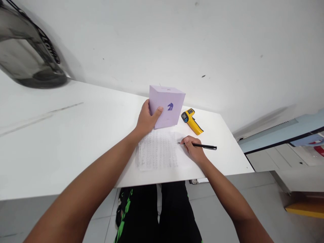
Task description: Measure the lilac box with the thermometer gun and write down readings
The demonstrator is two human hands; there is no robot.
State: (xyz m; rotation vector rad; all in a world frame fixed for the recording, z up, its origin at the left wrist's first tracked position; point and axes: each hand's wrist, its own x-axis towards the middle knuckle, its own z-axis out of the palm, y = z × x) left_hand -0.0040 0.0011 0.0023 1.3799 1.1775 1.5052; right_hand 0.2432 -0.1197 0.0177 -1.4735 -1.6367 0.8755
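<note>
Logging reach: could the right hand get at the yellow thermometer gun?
Probably yes: the yellow thermometer gun lies just beyond the right hand, nothing visible between, though that hand holds a black pen.

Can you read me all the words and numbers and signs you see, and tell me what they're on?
No whole word reads surely.
Grey container: pale letters on its dark strip, perhaps "OT" among them; too blurred.
Purple box: a horse-head sign; the tiny writing is too small.
Paper: rows of faint marks, too blurred.
Yellow gadget: markings on its dark panels, too small.
</note>
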